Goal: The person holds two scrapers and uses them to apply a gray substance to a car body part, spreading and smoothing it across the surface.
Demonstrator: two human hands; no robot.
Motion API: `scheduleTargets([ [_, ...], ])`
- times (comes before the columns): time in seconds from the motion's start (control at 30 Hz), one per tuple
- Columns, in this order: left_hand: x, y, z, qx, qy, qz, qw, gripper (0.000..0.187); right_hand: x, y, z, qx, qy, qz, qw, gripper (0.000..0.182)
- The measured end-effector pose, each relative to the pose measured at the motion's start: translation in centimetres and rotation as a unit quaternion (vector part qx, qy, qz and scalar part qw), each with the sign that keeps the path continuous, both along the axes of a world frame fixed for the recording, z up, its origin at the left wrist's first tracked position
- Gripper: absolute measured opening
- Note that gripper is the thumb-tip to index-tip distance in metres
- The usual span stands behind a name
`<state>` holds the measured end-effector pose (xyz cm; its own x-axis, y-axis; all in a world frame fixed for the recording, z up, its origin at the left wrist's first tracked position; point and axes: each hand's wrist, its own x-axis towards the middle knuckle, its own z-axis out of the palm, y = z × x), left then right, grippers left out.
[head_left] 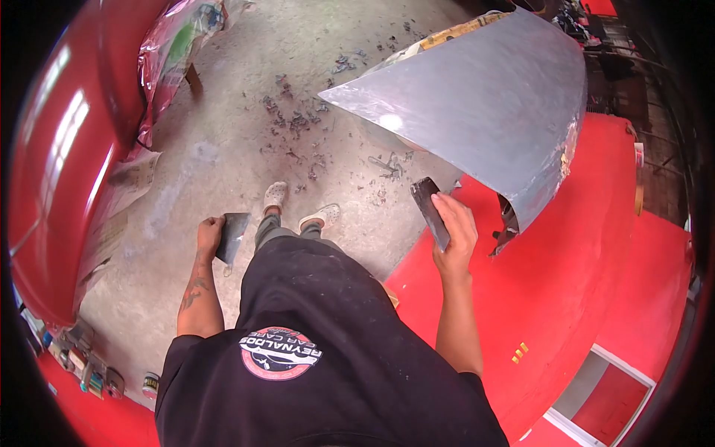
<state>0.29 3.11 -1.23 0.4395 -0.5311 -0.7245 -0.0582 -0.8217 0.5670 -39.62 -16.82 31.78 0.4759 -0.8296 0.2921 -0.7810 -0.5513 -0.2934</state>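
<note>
My left hand (209,235) hangs at my side and grips a flat dark spreader blade (232,237) over the concrete floor. My right hand (455,232) is raised and holds a dark rectangular block (429,208) by its lower end. The block's top sits just below the near edge of a large grey body panel (484,112) covered in filler. That panel rests on a red vehicle body (566,283) at my right.
A second red vehicle body (59,171) with masking plastic and paper (175,45) curves along the left. Dried filler scraps (298,119) litter the concrete floor (216,156). Cans and small containers (89,365) stand at the lower left. My feet (298,208) are below me.
</note>
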Motion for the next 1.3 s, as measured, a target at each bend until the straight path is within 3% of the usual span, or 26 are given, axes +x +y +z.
scheduleTargets([
  [0.13,-0.2,-3.5,1.5,-0.049,-0.015,-0.031,0.998,0.039,-0.2,1.0,0.3,0.016,-0.01,-0.007,1.0,0.039],
  [0.2,-1.5,-6.4,2.7,-0.145,0.009,-0.01,0.989,0.043,-0.3,1.6,0.2,0.026,-0.021,-0.023,0.999,0.038],
  [0.33,-5.6,-13.5,7.7,-0.211,0.123,0.056,0.968,0.04,-0.6,2.4,-0.1,0.021,-0.029,-0.029,0.999,0.042],
  [0.53,-10.4,-18.5,12.2,-0.266,0.224,-0.016,0.937,0.033,-1.2,2.1,0.4,-0.01,-0.074,-0.046,0.996,0.052],
  [0.6,-10.9,-18.4,12.7,-0.251,0.234,-0.028,0.939,0.033,-1.0,1.7,0.8,-0.051,-0.062,-0.048,0.996,0.035],
  [0.63,-11.0,-18.2,12.8,-0.236,0.243,-0.04,0.94,0.033,-0.8,1.4,0.9,-0.058,-0.068,-0.049,0.995,0.039],
  [1.1,-4.0,-8.7,4.9,-0.134,0.143,0.119,0.973,0.034,4.0,-1.8,-1.2,-0.098,-0.024,0.018,0.995,0.067],
  [1.3,-2.6,-7.3,4.0,-0.109,0.084,0.133,0.981,0.036,5.4,-2.4,-2.0,-0.068,0.002,0.009,0.998,0.063],
])
